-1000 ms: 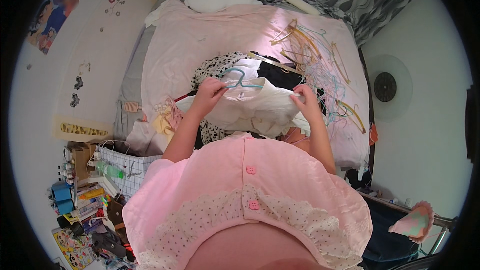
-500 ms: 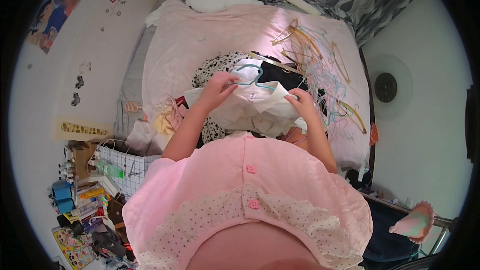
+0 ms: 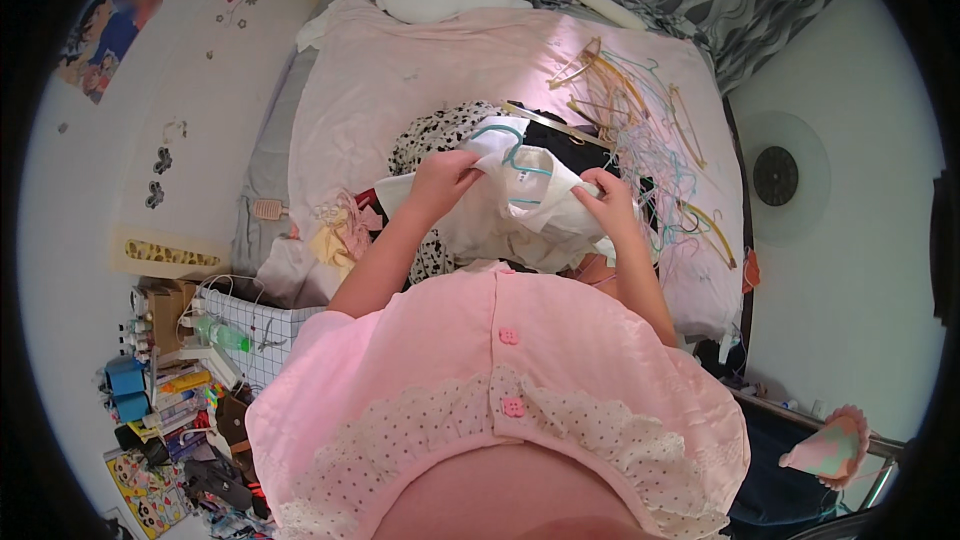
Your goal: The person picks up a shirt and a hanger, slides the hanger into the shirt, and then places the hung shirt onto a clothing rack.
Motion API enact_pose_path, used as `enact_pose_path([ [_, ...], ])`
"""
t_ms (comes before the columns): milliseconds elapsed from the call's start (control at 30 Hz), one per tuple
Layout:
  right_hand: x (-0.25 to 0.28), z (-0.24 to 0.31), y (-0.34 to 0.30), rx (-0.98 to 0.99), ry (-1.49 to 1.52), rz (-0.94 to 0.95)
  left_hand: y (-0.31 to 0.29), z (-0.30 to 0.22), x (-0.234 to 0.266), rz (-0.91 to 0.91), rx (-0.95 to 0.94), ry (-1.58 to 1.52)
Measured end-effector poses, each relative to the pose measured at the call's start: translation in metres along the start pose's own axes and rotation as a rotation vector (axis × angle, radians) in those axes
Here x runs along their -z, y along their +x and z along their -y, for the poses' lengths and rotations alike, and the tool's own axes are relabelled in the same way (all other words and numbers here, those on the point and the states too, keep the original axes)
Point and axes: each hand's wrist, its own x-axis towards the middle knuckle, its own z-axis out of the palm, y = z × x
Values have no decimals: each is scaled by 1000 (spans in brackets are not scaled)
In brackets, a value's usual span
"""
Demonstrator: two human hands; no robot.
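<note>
A white shirt (image 3: 556, 212) is stretched between my two hands over the bed. A teal clothes hanger (image 3: 518, 147) sits at its neck, with the hook upward and part of the hanger showing inside the neck opening. My left hand (image 3: 446, 183) is closed, pinching the white cloth beside the hanger. On the other side my right hand (image 3: 606, 202) is closed on the shirt's shoulder, thumb and fingers together. The lower part of the shirt hangs toward my body. Behind it lie a black-and-white spotted garment (image 3: 420, 143) and a black garment (image 3: 562, 152).
Several tangled hangers (image 3: 660, 150) cover the right side of the pink bedsheet (image 3: 400, 70). A pink and yellow cloth bundle (image 3: 343, 230) and a hairbrush (image 3: 269, 209) lie at the left. A checked basket (image 3: 270, 335) stands beside the bed. A fan (image 3: 776, 176) is at the right.
The shirt's neck has opened out around the hanger, and more of the hanger shows inside it. My left hand has shifted slightly to the right; my right hand keeps its grip.
</note>
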Motion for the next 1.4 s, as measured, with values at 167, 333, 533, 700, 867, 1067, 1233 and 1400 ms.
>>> enact_pose_path([
  [167,5,9,2,-3,-111,28,-6,-1,-2,-48,155,-32],
  [333,22,-4,-1,23,-308,25,-10,3,13,-96,178,-144],
  [533,38,-23,-4,-9,-352,-4,-11,11,14,-160,158,-156],
  [700,39,-24,-7,-26,-38,-4,-11,12,12,-147,137,-185],
  [867,39,-37,-12,-80,144,-85,-9,5,14,-73,191,-188],
  [1067,41,-27,-10,70,-18,-88,-13,11,15,-100,218,-232],
  [1233,27,-8,-6,54,-54,-39,-11,3,8,-110,181,-229],
  [1400,25,-20,-1,-283,87,195,-3,-5,13,-73,150,-147],
])
